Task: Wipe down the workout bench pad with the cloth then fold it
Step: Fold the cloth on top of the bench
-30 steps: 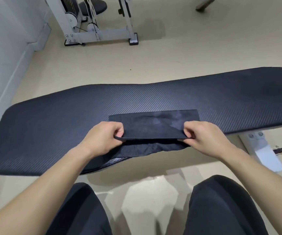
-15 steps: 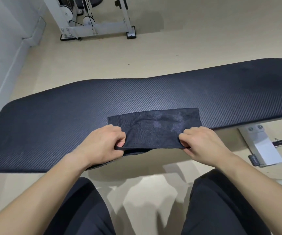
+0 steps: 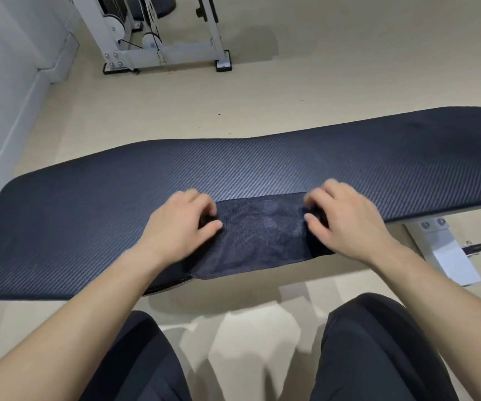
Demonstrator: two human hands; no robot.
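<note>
At far left a pale wall [image 3: 4, 91] meets the beige floor [image 3: 291, 91], and a white machine frame [image 3: 158, 53] stands on the floor at the top, well apart from everything else. The dark pad [image 3: 88, 215] runs across the view from lower left to upper right, its ribbed surface bare on both ends. On its near edge, about the middle, lies the dark cloth [image 3: 262, 235], folded flat into a band with its front hem at the pad's rim, or perhaps just past it. The left hand [image 3: 175, 230] sits on the cloth's left end, fingers curled and thumb [image 3: 211, 227] pressed toward them, pinching the fabric's far corner. The right hand [image 3: 346, 221] sits on the cloth's right end in the same way, fingers bent, thumb [image 3: 314, 219] tucked in, gripping the far corner there; motion blur makes it hard to see just how much cloth each pinch takes. Both forearms reach in from below, over the person's dark-trousered knees [image 3: 378, 342]. Under the pad's right end a white bracket [image 3: 447, 253] with two bolts shows, with a black knob [image 3: 476, 248] just beside it.
</note>
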